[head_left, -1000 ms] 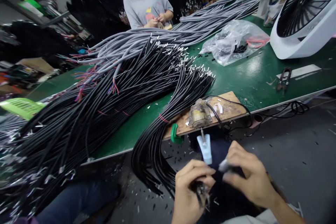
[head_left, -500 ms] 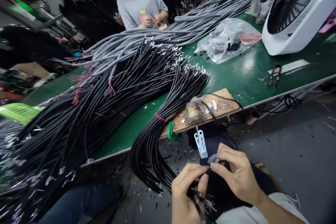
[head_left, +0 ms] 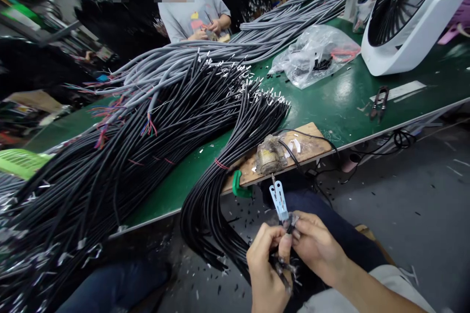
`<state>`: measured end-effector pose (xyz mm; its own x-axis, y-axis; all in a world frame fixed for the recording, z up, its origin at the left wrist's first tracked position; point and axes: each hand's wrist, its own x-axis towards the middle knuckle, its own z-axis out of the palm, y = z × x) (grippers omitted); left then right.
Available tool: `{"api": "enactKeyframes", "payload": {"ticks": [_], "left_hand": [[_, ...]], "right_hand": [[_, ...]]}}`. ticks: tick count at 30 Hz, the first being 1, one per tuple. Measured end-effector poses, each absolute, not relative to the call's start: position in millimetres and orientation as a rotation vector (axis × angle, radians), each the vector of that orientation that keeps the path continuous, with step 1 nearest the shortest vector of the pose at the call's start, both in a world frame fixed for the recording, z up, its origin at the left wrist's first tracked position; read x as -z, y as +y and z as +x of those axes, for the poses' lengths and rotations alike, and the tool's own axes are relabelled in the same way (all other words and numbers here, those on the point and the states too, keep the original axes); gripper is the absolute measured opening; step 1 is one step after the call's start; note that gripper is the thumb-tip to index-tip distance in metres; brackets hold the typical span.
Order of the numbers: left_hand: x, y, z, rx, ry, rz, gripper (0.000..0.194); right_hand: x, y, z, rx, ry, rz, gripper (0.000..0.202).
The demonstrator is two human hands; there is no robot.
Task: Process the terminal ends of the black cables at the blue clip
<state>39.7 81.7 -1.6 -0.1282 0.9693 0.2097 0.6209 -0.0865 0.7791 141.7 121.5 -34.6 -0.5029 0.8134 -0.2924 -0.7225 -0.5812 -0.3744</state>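
My left hand (head_left: 266,264) is closed around black cables (head_left: 282,279), whose frayed silvery ends stick out below its thumb. Opposite it, my right hand (head_left: 317,247) pinches a greyish, filmy bit (head_left: 293,219) at a cable end; the fingers hide its exact form. Both sets of fingertips nearly meet just under a light blue clothes peg (head_left: 279,200). That peg hangs from a thin metal shaft of a plastic-wrapped motor-like block (head_left: 270,155). Whether the fingers touch the peg, I cannot tell.
A tied bundle of black cables (head_left: 205,195) droops over the edge of the green table (head_left: 341,117). Also there are a green clamp (head_left: 240,186), wooden board (head_left: 314,142), small snips (head_left: 379,102), plastic bag (head_left: 312,56), white fan (head_left: 411,34) and grey cables (head_left: 293,17). A co-worker (head_left: 198,10) sits opposite.
My right hand has shifted left and down, closer to my left hand. The greyish bit now sits directly under the peg's jaws. The whole view has moved slightly.
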Motion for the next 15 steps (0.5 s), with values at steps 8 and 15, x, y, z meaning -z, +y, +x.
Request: {"api": "enactKeyframes", "payload": {"ticks": [8,15], "left_hand": [[2.1,81.5,36.3,-1.066,1.755,1.757,0.018],[6.6,80.7,41.7,-0.953,1.644,1.812,0.018]], "right_hand": [[34.0,129.2,166.5,-1.699,-0.96,-0.812,0.028],[29.2,147.3,164.1,-1.575,-1.173,-1.024,0.014]]}}
